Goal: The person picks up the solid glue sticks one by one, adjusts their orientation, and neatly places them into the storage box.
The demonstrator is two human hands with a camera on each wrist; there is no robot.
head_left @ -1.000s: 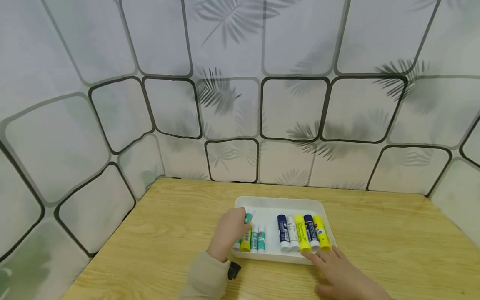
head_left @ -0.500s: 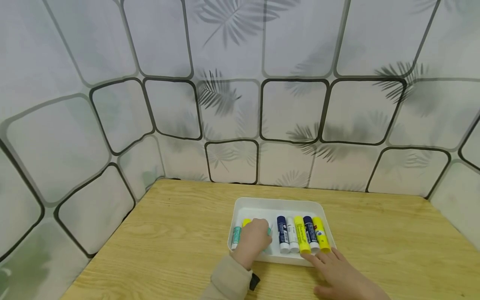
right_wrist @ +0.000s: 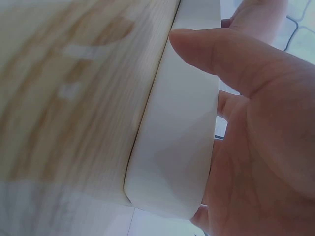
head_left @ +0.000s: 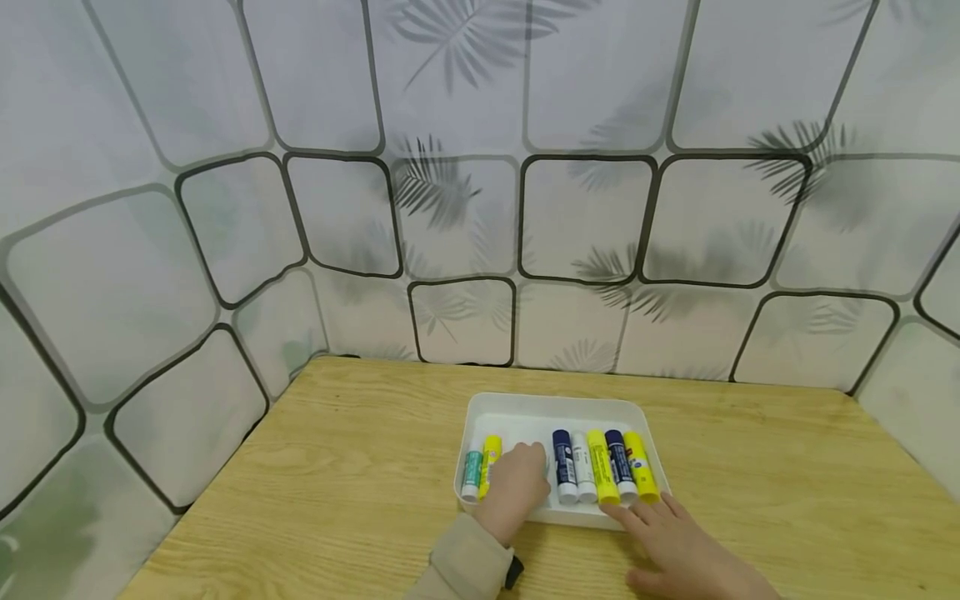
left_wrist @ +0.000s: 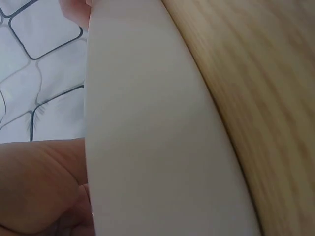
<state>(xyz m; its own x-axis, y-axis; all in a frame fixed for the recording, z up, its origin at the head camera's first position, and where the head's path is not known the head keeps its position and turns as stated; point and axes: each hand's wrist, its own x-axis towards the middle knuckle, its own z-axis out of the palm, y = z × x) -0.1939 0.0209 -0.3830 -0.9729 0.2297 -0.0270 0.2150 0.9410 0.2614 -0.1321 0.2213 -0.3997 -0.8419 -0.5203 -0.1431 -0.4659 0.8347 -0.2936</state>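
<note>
A white rectangular tray (head_left: 555, 403) holds glue sticks lying side by side. My left hand (head_left: 514, 487) reaches over its front edge, fingers curled down around a teal-and-white glue stick, which it mostly covers; other teal sticks beneath the hand are hidden. Left of the hand lie a small teal glue stick (head_left: 472, 475) and a yellow one (head_left: 491, 454). On its right is a row of larger navy, white and yellow glue sticks (head_left: 602, 467). My right hand (head_left: 678, 542) rests on the front right rim, fingers extended near the row's lower ends.
The tray stands on a wood-grain table (head_left: 360, 467). Behind and beside the table hangs a patterned cloth (head_left: 465, 208). In both wrist views the tray's outer wall (left_wrist: 147, 123) fills much of the picture.
My left hand has moved right and down with the teal glue stick, from above the left group to beside the larger row. The right hand stays at the rim.
</note>
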